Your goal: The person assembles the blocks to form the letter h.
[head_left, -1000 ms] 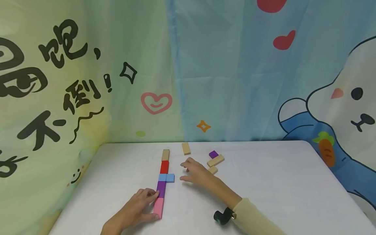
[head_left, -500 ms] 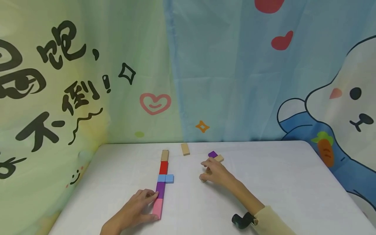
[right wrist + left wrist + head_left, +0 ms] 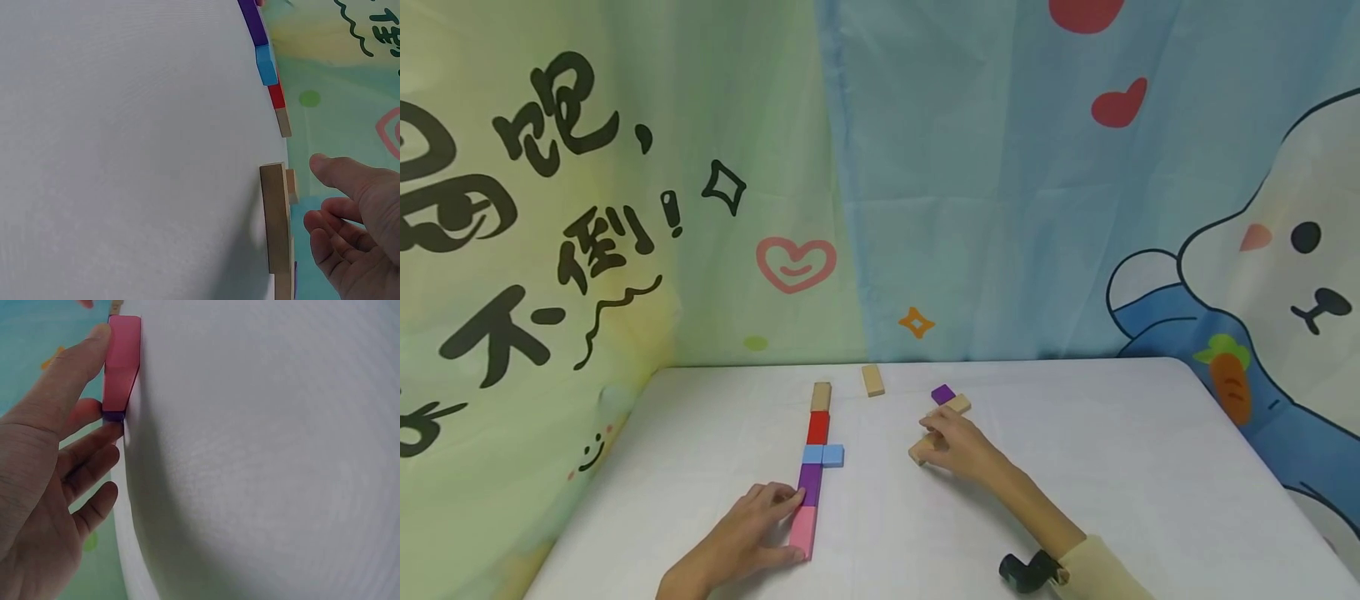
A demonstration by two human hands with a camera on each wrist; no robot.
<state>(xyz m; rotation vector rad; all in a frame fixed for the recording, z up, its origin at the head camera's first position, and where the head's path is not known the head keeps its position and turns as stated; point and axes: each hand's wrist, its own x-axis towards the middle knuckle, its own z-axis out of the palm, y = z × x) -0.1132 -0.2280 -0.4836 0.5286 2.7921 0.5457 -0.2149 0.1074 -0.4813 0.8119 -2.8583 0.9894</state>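
Observation:
A row of coloured blocks runs away from me: pink block (image 3: 803,533) nearest, purple block (image 3: 810,483), light blue blocks (image 3: 832,455) side by side, red block (image 3: 818,427), tan wooden block (image 3: 822,397) farthest. My left hand (image 3: 737,533) lies along the row's left side, fingers relaxed. Its thumb touches the pink block's near end and a fingertip meets the purple block. My right hand (image 3: 958,446) hovers over a tan wooden block (image 3: 275,219), thumb and fingers bent around empty space. In the right wrist view a gap shows between fingertips and block.
Past the right hand lie another tan block (image 3: 958,403) and a small purple block (image 3: 942,394). One more tan block (image 3: 873,380) lies near the back edge of the white table (image 3: 1120,467). A printed curtain (image 3: 955,183) hangs behind.
My right hand has moved right, from beside the light blue blocks to over the tan block, its thumb and fingers drawing closer together. My left hand stays where it was.

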